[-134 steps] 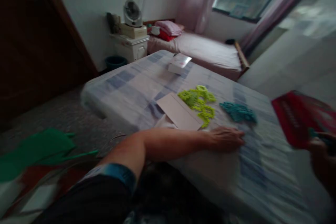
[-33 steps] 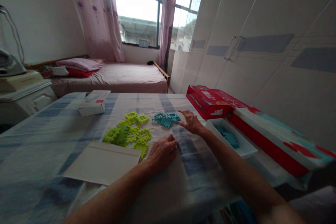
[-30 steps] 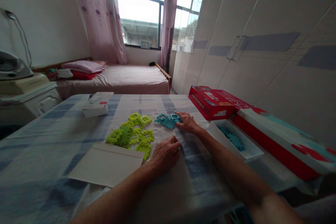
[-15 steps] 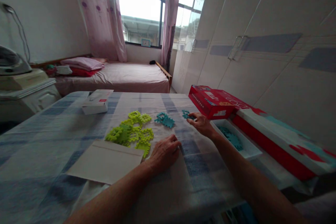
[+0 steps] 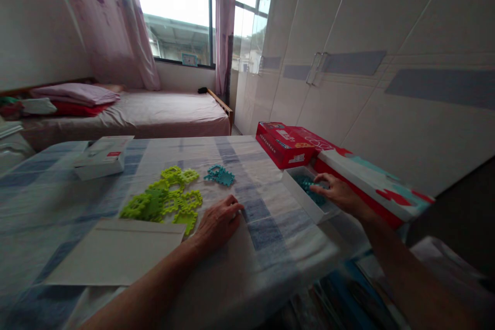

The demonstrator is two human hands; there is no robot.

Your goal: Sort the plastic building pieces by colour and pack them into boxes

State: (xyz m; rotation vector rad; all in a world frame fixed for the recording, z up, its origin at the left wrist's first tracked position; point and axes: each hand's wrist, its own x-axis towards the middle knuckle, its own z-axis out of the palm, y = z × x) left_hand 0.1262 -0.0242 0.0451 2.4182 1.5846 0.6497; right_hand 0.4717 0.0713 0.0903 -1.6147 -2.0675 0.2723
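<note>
My right hand [image 5: 335,193] is over a white open box [image 5: 320,211] at the right side of the table. Its thumb and fingers are apart, just above teal interlocking puzzle pieces [image 5: 305,184] inside. My left hand [image 5: 219,219] rests on the tablecloth, its fingers curled together with nothing visible in them. Beyond it lies a small group of teal pieces [image 5: 224,177]. To its left spreads a pile of yellow-green interlocking pieces [image 5: 154,203], some of them frame-shaped. A flat white card or lid [image 5: 116,252] lies beside my left forearm.
A red box [image 5: 286,149] stands behind the white box, with a long red and white package [image 5: 363,180] along the table's right edge. A small white carton [image 5: 106,157] sits at the far left. Beyond the table are a bed [image 5: 170,113] and a wardrobe [image 5: 348,20].
My right hand has moved from the tabletop to the white box. The teal pieces it touched are gone from that spot. My left hand stays put; the view has turned right.
</note>
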